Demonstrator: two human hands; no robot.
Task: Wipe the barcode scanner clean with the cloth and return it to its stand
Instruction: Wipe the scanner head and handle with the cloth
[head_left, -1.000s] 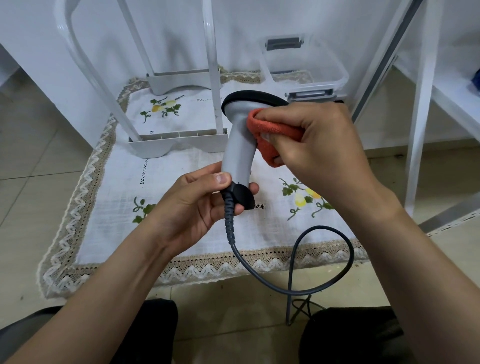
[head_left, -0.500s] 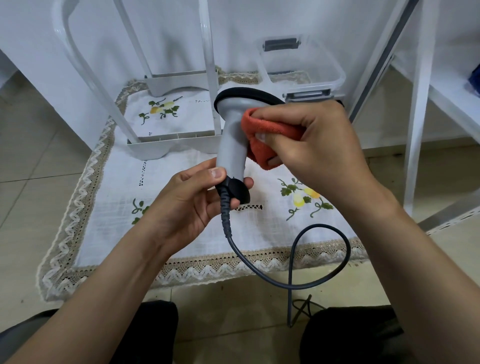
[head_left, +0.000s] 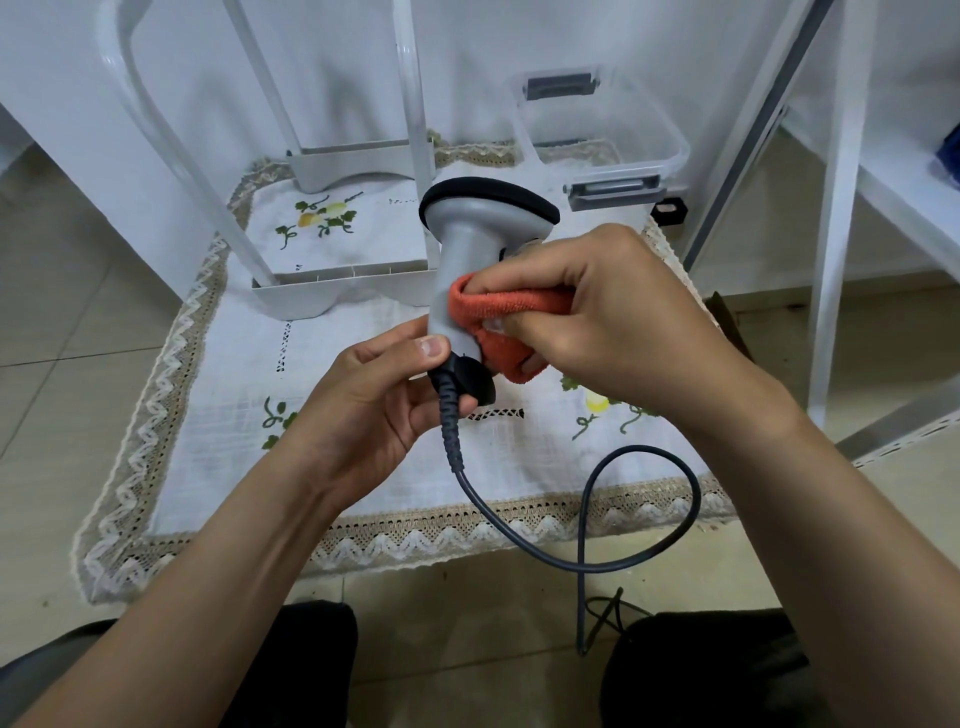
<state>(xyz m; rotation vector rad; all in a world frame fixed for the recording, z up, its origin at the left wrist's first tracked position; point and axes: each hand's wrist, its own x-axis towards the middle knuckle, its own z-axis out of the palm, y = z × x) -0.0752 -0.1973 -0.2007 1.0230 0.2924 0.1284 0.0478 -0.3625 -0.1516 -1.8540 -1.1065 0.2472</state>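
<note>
Hands number two: the left hand (head_left: 374, 400) has its grip clamped on the base of the one barcode scanner (head_left: 457, 270), upright at centre; the right hand (head_left: 613, 322) clamps one orange cloth (head_left: 498, 312) against its handle. One clear box (head_left: 670, 145) sits at 1 o'clock, and one cable (head_left: 644, 519) loops at 5 o'clock.
</note>
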